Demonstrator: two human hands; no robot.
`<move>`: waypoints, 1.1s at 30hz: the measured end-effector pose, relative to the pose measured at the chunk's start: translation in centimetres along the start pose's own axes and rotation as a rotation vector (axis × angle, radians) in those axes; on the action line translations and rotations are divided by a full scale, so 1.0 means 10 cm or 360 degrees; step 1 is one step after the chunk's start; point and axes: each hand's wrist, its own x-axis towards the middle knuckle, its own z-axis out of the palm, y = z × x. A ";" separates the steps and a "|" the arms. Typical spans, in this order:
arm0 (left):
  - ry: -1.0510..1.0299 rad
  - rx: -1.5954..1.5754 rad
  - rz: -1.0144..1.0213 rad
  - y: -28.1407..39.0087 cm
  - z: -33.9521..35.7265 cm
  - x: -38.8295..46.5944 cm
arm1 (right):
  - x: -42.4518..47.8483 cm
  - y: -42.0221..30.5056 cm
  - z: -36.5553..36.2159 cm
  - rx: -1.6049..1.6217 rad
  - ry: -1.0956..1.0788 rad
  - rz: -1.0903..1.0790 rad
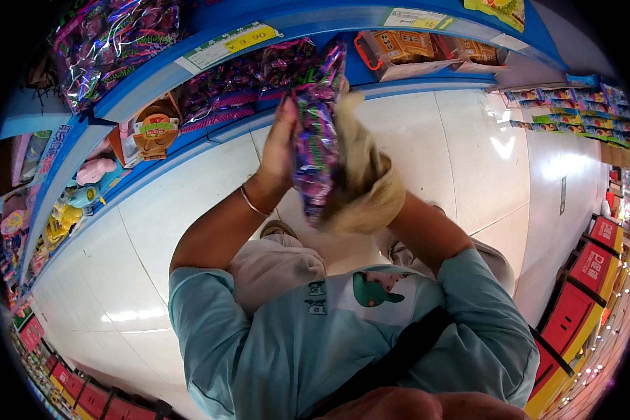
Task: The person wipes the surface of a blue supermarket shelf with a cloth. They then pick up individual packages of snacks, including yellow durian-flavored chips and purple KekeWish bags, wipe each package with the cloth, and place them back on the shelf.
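Observation:
My left hand (282, 149) grips the left side of a shiny purple bag of packaged sweets (316, 152), held upright in front of the lower shelf. Against the bag's right side is a crumpled tan cloth (373, 194), blurred by motion. The cloth drapes around my right hand and hides nearly all of it; only my right forearm (425, 228) shows clearly below. More purple bags (220, 97) of the same look lie on the lower shelf just behind, to the left of my left hand.
Blue shelving (320, 23) with price labels curves across the top. Above the lower shelf's right part sit boxes of orange packets (399, 47). Toys (94, 170) fill the left shelf. Red-and-yellow display bins (567, 310) stand at right. Pale floor tiles (152, 210) lie below.

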 end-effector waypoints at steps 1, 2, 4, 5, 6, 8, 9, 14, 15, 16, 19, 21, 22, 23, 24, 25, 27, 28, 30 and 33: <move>0.0007 -0.0250 -0.0146 0.05 0.13 -0.03 | -0.11 -0.08 0.05 -0.0044 -0.0073 -0.0062; 0.0037 -0.0499 -0.0289 0.10 0.25 -0.05 | -0.22 -0.16 0.11 -0.0037 -0.0160 -0.0105; -0.0192 -0.0419 -0.0437 0.17 -0.04 -0.01 | -0.44 -0.32 0.24 0.0013 -0.0324 -0.0167; -0.0224 -0.0404 -0.0437 0.16 -0.06 -0.03 | -0.53 -0.35 0.33 0.0051 -0.0367 -0.0176; -0.0243 -0.0386 -0.0427 0.17 -0.06 -0.07 | -0.58 -0.34 0.42 0.0085 -0.0378 -0.0184; -0.0268 -0.0344 -0.0400 0.17 -0.05 -0.10 | -0.63 -0.28 0.52 0.0162 -0.0373 -0.0149; -0.0267 -0.0330 -0.0367 0.17 -0.05 -0.13 | -0.57 -0.24 0.51 0.0189 -0.0353 -0.0136; -0.0248 -0.0312 -0.0237 0.20 -0.11 -0.09 | -0.12 0.16 0.39 0.0252 -0.0054 0.0104; -0.0231 -0.0318 -0.0204 0.18 -0.10 -0.09 | -0.05 0.23 0.37 0.0288 -0.0010 0.0165; -0.0209 -0.0318 -0.0166 0.17 -0.09 -0.09 | 0.01 0.27 0.36 0.0327 0.0023 0.0220; -0.0132 -0.0313 -0.0061 0.07 -0.09 -0.04 | 0.14 0.37 0.33 0.0405 0.0075 0.0315; -0.0037 -0.0274 0.0008 -0.01 -0.10 0.00 | 0.13 0.39 0.39 0.0389 0.0087 0.0322; 0.0046 -0.0239 0.0037 -0.06 -0.11 0.03 | 0.07 0.36 0.42 0.0340 0.0084 0.0300; 0.0172 -0.0168 0.0048 -0.08 -0.14 0.06 | 0.01 0.32 0.45 0.0282 0.0075 0.0267; 0.0163 -0.0132 0.0017 -0.08 -0.17 0.09 | -0.07 0.28 0.50 0.0214 0.0062 0.0229; 0.0159 -0.0100 -0.0009 -0.05 -0.21 0.12 | -0.15 0.22 0.54 0.0161 0.0035 0.0188; 0.0300 0.0064 0.0107 0.00 -0.35 0.23 | -0.33 0.13 0.62 0.0099 -0.0031 0.0139; 0.0448 0.0195 0.0256 0.03 -0.44 0.33 | -0.40 0.09 0.65 0.0099 -0.0069 0.0122; 0.0686 0.0455 0.0636 0.10 -0.35 0.45 | -0.49 0.06 0.67 0.0127 -0.0126 0.0107; 0.0749 0.1056 0.1108 0.29 -0.12 0.75 | -0.49 0.13 0.66 0.0233 -0.0135 0.0125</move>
